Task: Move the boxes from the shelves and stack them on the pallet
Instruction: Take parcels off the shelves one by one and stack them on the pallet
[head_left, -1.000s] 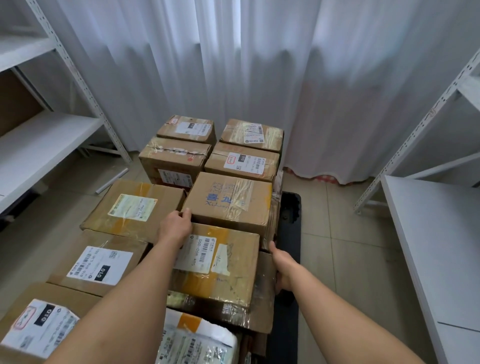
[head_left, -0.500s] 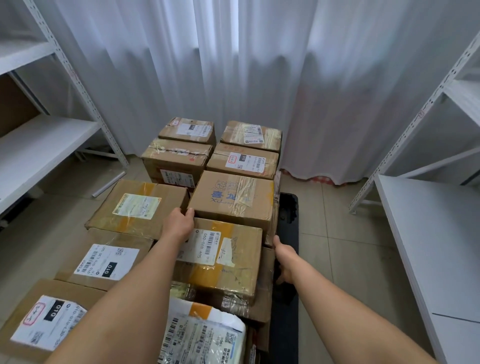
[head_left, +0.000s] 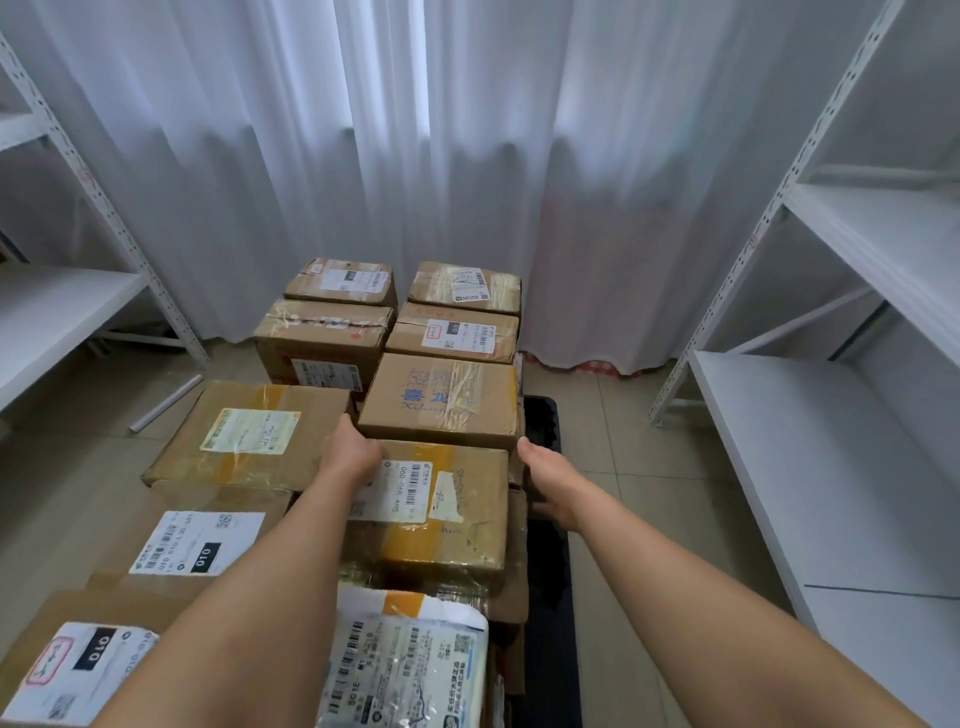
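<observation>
Nearest, a white plastic parcel (head_left: 410, 660) hides the stack's front, and both forearms cover box tops. The left hand (head_left: 349, 451) rests on the barcode-labelled box (head_left: 441, 512) atop the black pallet (head_left: 543, 421), fingers at its far-left corner; the right hand (head_left: 545, 475) seems to clasp its right side, fingers hidden. Beyond, more boxes (head_left: 395, 317) crowd towards the curtain (head_left: 415, 156), between white shelves (head_left: 831, 415).

Free room and obstacles. Cardboard boxes (head_left: 332, 332) pack the pallet (head_left: 545, 519) edge to edge, leaving only narrow seams between their tops. Open tiled floor (head_left: 623, 467) runs along the pallet's right side up to the right shelving (head_left: 810, 467); the left shelving (head_left: 62, 312) bounds a second strip (a white tube (head_left: 166, 402) lies there). White curtain (head_left: 467, 182) closes the far side.
</observation>
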